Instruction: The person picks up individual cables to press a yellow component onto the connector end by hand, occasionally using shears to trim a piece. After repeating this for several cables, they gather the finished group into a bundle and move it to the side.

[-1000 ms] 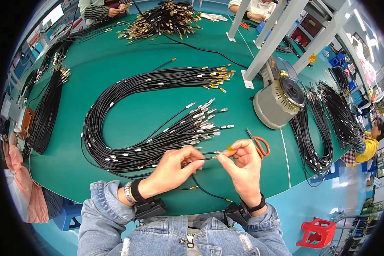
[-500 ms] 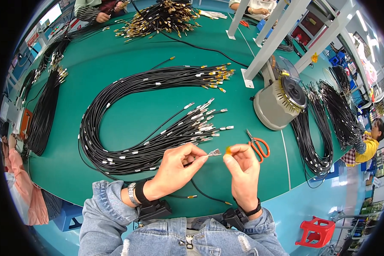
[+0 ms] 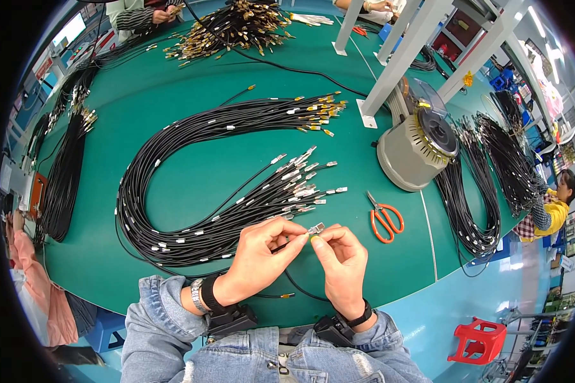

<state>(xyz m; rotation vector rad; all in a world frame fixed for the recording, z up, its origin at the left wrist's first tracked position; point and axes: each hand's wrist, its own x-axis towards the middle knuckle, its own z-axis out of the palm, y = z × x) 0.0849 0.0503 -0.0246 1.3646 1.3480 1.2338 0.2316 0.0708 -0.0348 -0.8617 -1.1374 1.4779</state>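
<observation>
My left hand (image 3: 265, 256) is closed in a pinch on a cable, just behind its silvery metal connector (image 3: 316, 228). My right hand (image 3: 344, 271) meets it from the other side, thumb and forefinger pinched at the connector. Only a trace of amber tape shows between these fingertips. Beyond both hands a large bundle of black cables (image 3: 137, 185) curves in a U, with silvery connectors at the near end and yellow-wrapped tips at the far end. Orange-handled cutters (image 3: 384, 220) lie to the right of my right hand.
A round grey tape dispenser (image 3: 410, 156) stands at the right beside a white metal post (image 3: 406, 57). More cable bundles hang over the right edge (image 3: 476, 210) and lie at the left (image 3: 64, 179). A pile of yellow-tipped cables (image 3: 233, 32) is at the back. Co-workers sit around the table.
My right hand has moved left with the piece of amber tape, bringing it from beside the connector up against it. My left hand keeps its pinch, the connector now tilted slightly upward.
</observation>
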